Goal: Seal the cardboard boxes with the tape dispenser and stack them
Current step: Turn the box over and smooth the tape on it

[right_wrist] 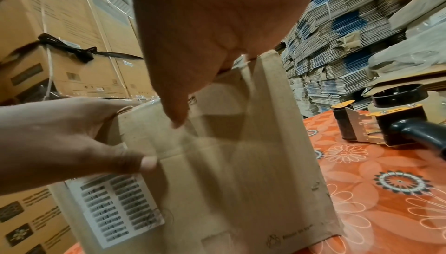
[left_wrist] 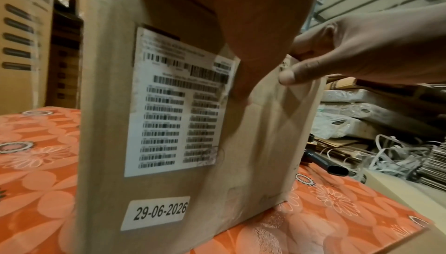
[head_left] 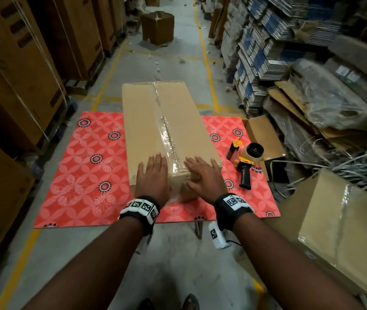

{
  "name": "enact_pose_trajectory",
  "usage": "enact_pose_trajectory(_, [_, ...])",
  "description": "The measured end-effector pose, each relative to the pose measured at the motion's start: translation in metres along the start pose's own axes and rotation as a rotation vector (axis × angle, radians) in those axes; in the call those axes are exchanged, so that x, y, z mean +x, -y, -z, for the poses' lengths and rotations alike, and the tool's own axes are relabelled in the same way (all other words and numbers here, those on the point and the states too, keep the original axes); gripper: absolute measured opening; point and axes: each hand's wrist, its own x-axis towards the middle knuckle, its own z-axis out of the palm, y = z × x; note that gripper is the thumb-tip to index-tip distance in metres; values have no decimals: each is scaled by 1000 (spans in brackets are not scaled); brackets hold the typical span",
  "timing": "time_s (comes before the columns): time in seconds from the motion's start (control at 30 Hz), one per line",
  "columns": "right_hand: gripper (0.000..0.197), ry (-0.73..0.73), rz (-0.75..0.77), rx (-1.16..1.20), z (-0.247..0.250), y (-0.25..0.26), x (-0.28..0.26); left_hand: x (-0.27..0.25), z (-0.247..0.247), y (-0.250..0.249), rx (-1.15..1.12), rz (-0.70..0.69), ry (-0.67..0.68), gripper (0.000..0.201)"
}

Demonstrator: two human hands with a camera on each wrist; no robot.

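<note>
A long cardboard box [head_left: 142,113] lies lengthwise on the red flowered table [head_left: 84,175], with clear tape [head_left: 166,133] along its top seam. My left hand [head_left: 153,173] and right hand [head_left: 200,175] lie flat on the near end of the top, one on each side of the tape, fingers straight. Both thumbs reach down over the near end face. The left wrist view shows that face with a white barcode label [left_wrist: 178,105] and a date sticker [left_wrist: 159,212]. The yellow and black tape dispenser [head_left: 247,159] lies on the table right of the box, untouched.
A second taped box [head_left: 339,231] sits low at the right, beside the table. An open carton flap [head_left: 263,133] lies behind the dispenser. Tall cartons [head_left: 21,63] line the left, flattened cartons [head_left: 267,52] and loose strapping [head_left: 345,162] the right. A box [head_left: 158,27] stands in the aisle.
</note>
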Motion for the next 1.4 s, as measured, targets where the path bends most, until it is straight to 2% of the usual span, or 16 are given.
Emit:
enact_pose_trajectory(0.2, [66, -116, -41, -89, -11, 10, 0, -1, -1, 7, 6, -71, 12, 91])
enact_pose_trajectory(0.4, [77, -101, 86, -168, -13, 0, -2, -1, 3, 18, -12, -115, 68, 97])
enact_pose_trajectory(0.57, [77, -92, 167, -147, -8, -9, -2, -2, 6, 6, -69, 2, -27, 92])
enact_pose_trajectory(0.67, [68, -114, 231, -82, -6, -26, -1, 0, 7, -9, -81, 110, -62, 91])
enact_pose_trajectory(0.8, [50, -224, 246, 13, -5, -52, -1, 0, 8, -15, -16, 147, -23, 99])
enact_pose_trajectory(0.87, [53, -278, 185, -31, -1, -70, -5, 0, 7, -13, -11, 154, -1, 105])
enact_pose_trajectory(1.0, [63, -264, 15, -122, 8, -120, -22, 2, 5, -13, 17, 174, -6, 111])
enact_pose_trajectory(1.1, [57, -154, -189, -88, 9, -154, -34, 3, 3, -15, 25, 184, 3, 109])
enact_pose_trajectory(1.27, [29, 30, -498, -57, -2, -202, -31, 2, 5, -19, 36, 206, -8, 107])
enact_pose_trajectory(1.4, [33, 37, -650, 13, -13, -226, -13, 1, 3, -20, 51, 213, -27, 108])
